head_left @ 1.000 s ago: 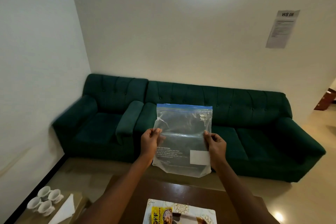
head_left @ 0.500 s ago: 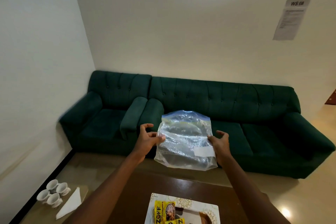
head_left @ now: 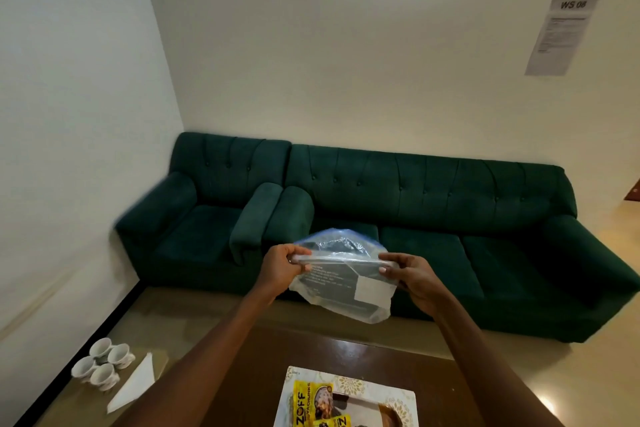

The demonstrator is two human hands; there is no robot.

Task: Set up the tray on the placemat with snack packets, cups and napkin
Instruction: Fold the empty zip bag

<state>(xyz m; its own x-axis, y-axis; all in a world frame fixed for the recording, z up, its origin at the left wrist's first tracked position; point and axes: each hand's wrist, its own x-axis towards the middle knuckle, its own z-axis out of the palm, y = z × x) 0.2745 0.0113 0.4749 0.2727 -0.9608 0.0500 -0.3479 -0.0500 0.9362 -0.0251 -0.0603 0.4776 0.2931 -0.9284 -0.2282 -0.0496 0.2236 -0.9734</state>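
Note:
I hold a clear zip-top plastic bag [head_left: 341,282] with a blue seal strip in the air above the dark wooden table [head_left: 363,354]. My left hand [head_left: 280,269] pinches its left side and my right hand [head_left: 410,274] pinches its right side, and the top part is folded over. Below, a white patterned placemat [head_left: 349,383] lies on the table with yellow snack packets [head_left: 311,404] on it. Several white cups [head_left: 102,364] and a folded white napkin [head_left: 133,388] sit on a lower surface at the far left.
A long dark green sofa [head_left: 415,218] runs along the back wall behind the table. A printed sheet [head_left: 561,33] hangs on the wall at upper right. The left wall stands close beside the cups.
The bag went from hanging flat and upright to being folded over at the top between my hands. The view tilted down, showing more of the placemat, packets and cups.

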